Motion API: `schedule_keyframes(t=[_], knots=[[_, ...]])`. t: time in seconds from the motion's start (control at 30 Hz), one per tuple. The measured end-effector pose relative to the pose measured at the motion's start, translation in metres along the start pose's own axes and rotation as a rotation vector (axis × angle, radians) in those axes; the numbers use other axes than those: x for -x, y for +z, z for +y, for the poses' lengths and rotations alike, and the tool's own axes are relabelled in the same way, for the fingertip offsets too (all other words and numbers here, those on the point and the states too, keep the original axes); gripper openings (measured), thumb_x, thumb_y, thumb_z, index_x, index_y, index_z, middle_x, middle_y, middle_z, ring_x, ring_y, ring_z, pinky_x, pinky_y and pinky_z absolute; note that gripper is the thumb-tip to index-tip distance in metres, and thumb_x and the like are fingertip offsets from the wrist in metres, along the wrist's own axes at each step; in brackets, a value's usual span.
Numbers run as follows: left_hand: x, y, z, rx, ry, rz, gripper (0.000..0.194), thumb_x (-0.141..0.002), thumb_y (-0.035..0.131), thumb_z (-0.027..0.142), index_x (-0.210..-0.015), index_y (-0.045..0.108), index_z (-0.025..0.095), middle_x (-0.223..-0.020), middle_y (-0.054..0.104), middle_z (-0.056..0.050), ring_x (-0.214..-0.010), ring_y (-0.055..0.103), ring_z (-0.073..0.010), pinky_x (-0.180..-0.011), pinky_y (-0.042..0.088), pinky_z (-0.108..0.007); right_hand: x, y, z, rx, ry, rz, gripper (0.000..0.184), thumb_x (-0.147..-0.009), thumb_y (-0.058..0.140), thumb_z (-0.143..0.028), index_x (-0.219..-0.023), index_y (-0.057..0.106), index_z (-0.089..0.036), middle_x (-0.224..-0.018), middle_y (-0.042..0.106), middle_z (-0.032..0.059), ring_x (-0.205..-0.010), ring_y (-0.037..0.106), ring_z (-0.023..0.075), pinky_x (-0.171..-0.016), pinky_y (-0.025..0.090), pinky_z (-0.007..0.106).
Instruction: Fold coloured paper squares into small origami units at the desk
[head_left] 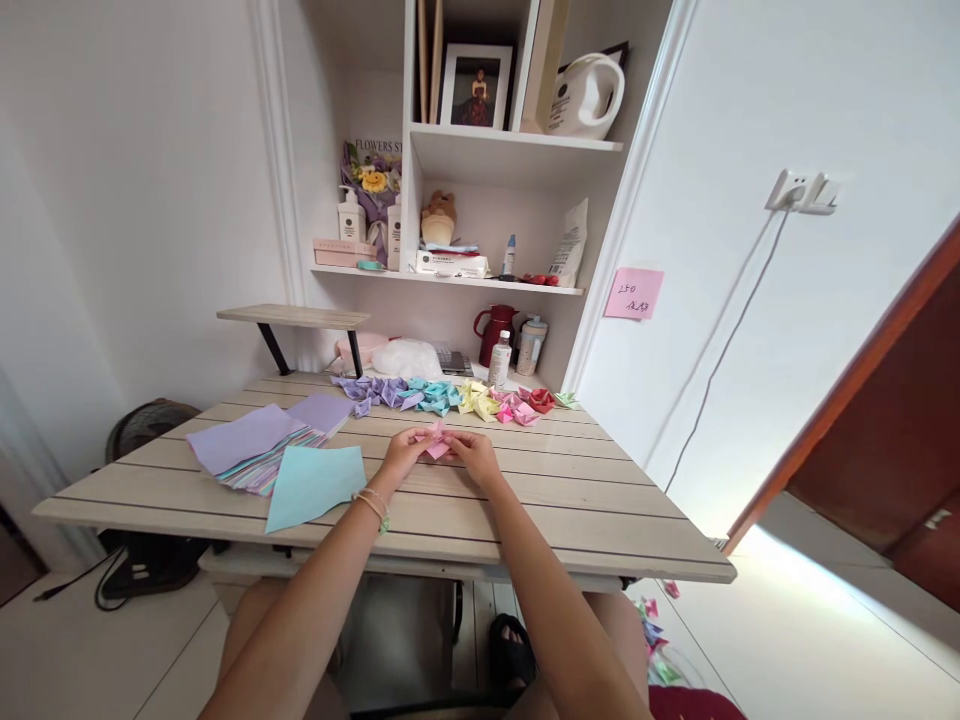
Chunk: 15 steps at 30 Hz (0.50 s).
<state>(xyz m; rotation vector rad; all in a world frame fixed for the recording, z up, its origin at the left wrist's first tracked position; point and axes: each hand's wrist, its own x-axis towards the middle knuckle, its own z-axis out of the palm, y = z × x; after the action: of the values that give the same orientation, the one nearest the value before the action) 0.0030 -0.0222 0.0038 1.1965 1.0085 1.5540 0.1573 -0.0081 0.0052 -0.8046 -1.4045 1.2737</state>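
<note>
Between my two hands, just over the middle of the wooden desk (555, 510), is a small piece of folded pink paper (437, 441). My left hand (405, 455) grips its left side with fingers closed. On the other side, my right hand (472, 455) pinches the paper's right edge; its fingertips are partly hidden. Behind my hands lies a row of folded paper pieces, grouped by colour: purple (379, 392), blue (435, 396), yellow (478, 400), pink (516, 407) and red (541, 400).
Left of my hands lies a fanned stack of coloured paper sheets (274, 460), with a light blue sheet (319, 485) at its front. A bottle (499, 360), a red jug (495, 335) and a tumbler (532, 345) stand at the back. A small raised shelf (292, 317) is at back left.
</note>
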Motion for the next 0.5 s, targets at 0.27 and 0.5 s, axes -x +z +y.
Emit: schedule_keyframes(t=[0.27, 0.5], knots=[[0.001, -0.001, -0.001, -0.014, -0.053, -0.152, 0.053, -0.050, 0.084, 0.027, -0.098, 0.067, 0.012, -0.100, 0.069, -0.012, -0.093, 0.064, -0.0226, -0.085, 0.048, -0.034, -0.007, -0.009, 0.009, -0.049, -0.043, 0.114, 0.042, -0.057, 0.073, -0.052, -0.072, 0.070, -0.013, -0.070, 0.067, 0.0066, -0.067, 0.060, 0.0181, -0.062, 0.049, 0.029], [0.005, 0.003, -0.001, -0.007, -0.100, -0.269, 0.067, -0.042, 0.086, 0.017, -0.105, 0.064, 0.013, -0.094, 0.071, -0.009, -0.087, 0.065, -0.0216, -0.084, 0.049, -0.036, -0.011, -0.012, 0.019, -0.036, 0.000, 0.177, 0.041, -0.060, 0.071, -0.052, -0.074, 0.069, -0.013, -0.071, 0.066, 0.0058, -0.064, 0.059, 0.0156, -0.058, 0.046, 0.026]])
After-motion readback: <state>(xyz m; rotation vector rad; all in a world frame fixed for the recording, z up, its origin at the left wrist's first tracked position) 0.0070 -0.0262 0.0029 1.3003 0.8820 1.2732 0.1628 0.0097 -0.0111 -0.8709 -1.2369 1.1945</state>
